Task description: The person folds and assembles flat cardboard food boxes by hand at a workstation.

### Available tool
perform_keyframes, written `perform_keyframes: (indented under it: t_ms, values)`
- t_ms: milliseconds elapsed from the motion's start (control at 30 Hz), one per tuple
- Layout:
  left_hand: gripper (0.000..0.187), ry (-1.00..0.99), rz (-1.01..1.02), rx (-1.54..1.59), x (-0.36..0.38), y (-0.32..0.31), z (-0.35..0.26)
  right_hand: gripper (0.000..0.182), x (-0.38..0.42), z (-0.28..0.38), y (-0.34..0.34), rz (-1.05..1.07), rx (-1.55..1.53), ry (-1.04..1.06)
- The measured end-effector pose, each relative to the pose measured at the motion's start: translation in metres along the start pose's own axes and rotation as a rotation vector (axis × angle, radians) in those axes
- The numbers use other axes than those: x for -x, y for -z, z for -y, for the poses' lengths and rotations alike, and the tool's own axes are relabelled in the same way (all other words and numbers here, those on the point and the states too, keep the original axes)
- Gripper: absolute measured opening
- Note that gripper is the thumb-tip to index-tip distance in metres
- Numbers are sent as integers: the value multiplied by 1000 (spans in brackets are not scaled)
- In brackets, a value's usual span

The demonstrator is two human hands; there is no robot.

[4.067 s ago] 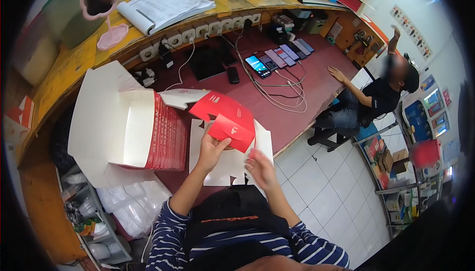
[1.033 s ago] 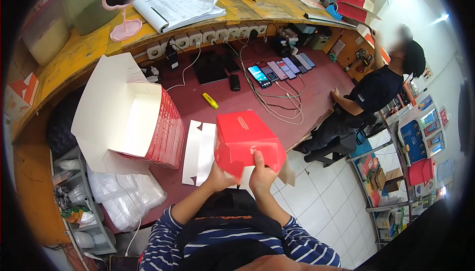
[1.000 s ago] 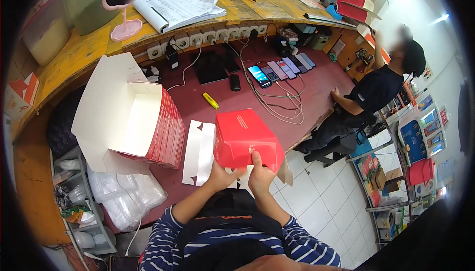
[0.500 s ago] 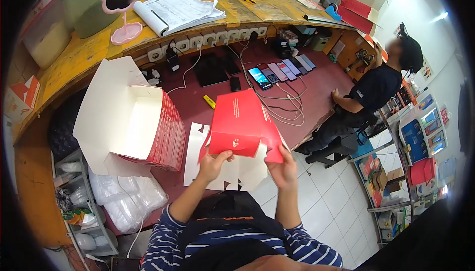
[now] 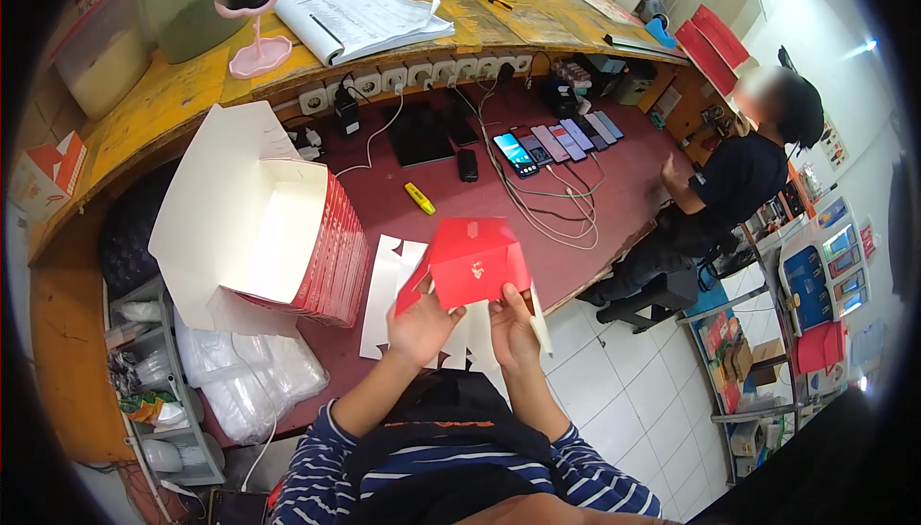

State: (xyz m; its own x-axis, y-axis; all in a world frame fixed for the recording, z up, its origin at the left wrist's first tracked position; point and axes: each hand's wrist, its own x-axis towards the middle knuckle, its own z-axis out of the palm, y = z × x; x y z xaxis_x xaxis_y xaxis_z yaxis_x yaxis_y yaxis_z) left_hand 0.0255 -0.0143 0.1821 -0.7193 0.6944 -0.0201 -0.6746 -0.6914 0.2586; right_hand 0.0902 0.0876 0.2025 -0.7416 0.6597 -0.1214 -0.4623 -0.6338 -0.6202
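Note:
A red cardboard piece (image 5: pixel 477 261) with a small pale logo is folded between my two hands, over the front of the dark red desk. My left hand (image 5: pixel 423 326) grips its lower left part, palm partly upward. With fingers and thumb, my right hand (image 5: pixel 515 326) pinches the lower right edge, where a white flap sticks out. Beneath my hands lies a flat white cardboard sheet (image 5: pixel 381 280) with notches. To the left, a stack of red folded boxes (image 5: pixel 336 256) stands beside an open white-lined box (image 5: pixel 273 228).
Several phones (image 5: pixel 559 141) with cables lie at the back right of the desk (image 5: pixel 451 213). A yellow highlighter (image 5: pixel 419 198) lies behind the cardboard. At right stands another person (image 5: pixel 743 175). Plastic bags (image 5: pixel 249 381) and a grey rack (image 5: pixel 177 410) are at the lower left.
The red cardboard has been folded more compactly and tilted, its top coming nearer me. My hands have moved closer together. The other person's near arm has risen.

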Motion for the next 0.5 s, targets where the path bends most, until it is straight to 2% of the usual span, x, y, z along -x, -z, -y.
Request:
perform_keyframes:
  t_ms: [33, 67, 100, 167, 200, 233, 300, 367, 433, 467, 500]
  values:
    - [21, 55, -48, 120, 0, 5, -7, 21, 1, 0, -6, -87, 139, 107]
    - [20, 108, -96, 240, 0, 8, -11, 29, 1, 0, -9, -60, 209, 192]
    - [20, 102, -97, 242, 1, 11, -9, 29, 2, -1, -10, -56, 211, 188]
    - [21, -120, -207, -570, 6, 12, -1, 37, 7, -3, -14, -76, 265, 272]
    - [15, -286, -260, -743, 7, 3, 5, 42, 14, 4, -27, 11, 157, 204]
    - [15, -291, -267, -740, 10, 0, 9, 42, 13, -2, -22, 14, 160, 197]
    - [15, -390, -404, -876, 15, -2, 15, 45, 13, -17, -18, 111, 195, 267]
    - [18, -379, -453, -753, 11, 0, 17, 47, 21, -39, -15, 113, 55, 214]
    - [27, -245, -437, -789, 12, 4, 10, 44, 14, -40, -5, 78, 75, 115]
    - [27, -252, -443, -787, 16, 4, 1, 41, 9, -37, -3, 87, 155, 138]
    - [29, -76, -212, -1249, 24, 0, -12, 39, 4, -33, 0, 94, 235, 160]
